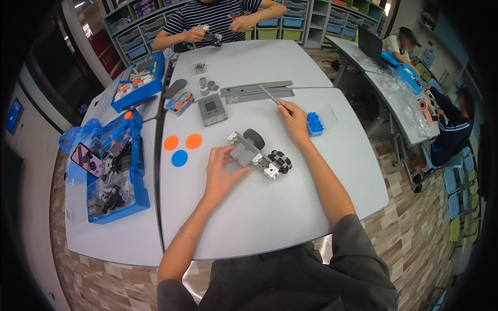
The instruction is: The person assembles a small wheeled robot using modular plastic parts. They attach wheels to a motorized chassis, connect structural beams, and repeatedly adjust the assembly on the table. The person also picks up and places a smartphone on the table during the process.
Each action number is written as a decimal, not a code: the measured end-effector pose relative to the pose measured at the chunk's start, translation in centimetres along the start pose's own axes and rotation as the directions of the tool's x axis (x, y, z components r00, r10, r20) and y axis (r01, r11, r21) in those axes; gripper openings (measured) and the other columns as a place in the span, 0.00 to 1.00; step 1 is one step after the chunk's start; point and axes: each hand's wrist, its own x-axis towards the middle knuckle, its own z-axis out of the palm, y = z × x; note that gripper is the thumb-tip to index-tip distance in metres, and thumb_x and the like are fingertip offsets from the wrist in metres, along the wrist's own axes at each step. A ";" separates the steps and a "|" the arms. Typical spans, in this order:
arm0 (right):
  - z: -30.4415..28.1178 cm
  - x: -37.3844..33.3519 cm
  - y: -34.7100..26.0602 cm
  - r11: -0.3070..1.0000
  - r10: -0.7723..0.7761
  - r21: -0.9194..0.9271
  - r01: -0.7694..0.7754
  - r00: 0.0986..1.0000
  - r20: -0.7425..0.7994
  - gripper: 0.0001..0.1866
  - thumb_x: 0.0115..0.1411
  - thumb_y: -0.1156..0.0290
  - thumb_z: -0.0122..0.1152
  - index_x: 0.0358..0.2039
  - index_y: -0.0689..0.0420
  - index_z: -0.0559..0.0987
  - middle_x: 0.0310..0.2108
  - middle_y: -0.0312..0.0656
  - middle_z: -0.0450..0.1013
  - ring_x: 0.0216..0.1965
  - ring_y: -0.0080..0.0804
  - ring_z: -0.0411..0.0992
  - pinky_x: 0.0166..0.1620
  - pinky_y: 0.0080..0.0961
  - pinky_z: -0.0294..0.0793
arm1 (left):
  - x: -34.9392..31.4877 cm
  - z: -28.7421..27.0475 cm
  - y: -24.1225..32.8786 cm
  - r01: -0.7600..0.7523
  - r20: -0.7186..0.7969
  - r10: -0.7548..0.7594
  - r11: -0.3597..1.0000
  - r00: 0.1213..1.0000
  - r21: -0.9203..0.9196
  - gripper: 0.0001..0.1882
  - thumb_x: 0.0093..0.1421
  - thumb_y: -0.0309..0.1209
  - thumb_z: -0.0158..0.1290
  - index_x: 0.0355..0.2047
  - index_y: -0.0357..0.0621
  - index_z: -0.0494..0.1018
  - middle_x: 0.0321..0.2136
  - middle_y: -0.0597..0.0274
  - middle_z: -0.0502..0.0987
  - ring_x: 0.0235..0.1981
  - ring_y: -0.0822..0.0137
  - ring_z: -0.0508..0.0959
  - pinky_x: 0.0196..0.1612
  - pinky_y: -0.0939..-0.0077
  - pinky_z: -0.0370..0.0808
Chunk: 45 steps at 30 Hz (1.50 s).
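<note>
A small grey wheeled robot chassis (258,153) with black wheels lies on the white table (290,217). My left hand (220,168) rests on its left end and holds it down. My right hand (294,118) is stretched farther out, pinching a thin grey beam (268,94) that angles up and away over the table. A little blue toothed part (315,123) lies just right of my right hand.
Two orange gears (182,141) and a blue disc (179,158) lie left of the chassis. Behind sit a grey control block (211,109), flat grey beams (257,92) and small parts. Blue part trays (116,171) stand at left. A person in a striped shirt (212,20) works opposite; others sit at right.
</note>
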 end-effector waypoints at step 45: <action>-1.1 -12.1 -14.5 0.830 -0.279 -0.365 0.421 0.881 0.382 0.13 0.49 0.74 0.75 0.37 0.62 0.88 0.36 0.42 0.81 0.36 0.37 0.77 0.36 0.30 0.79 | 0.2 -0.4 0.0 0.044 0.038 -0.044 0.999 0.998 -0.010 0.61 0.42 0.34 0.78 0.73 0.47 0.55 0.47 0.55 0.69 0.42 0.62 0.78 0.49 0.68 0.80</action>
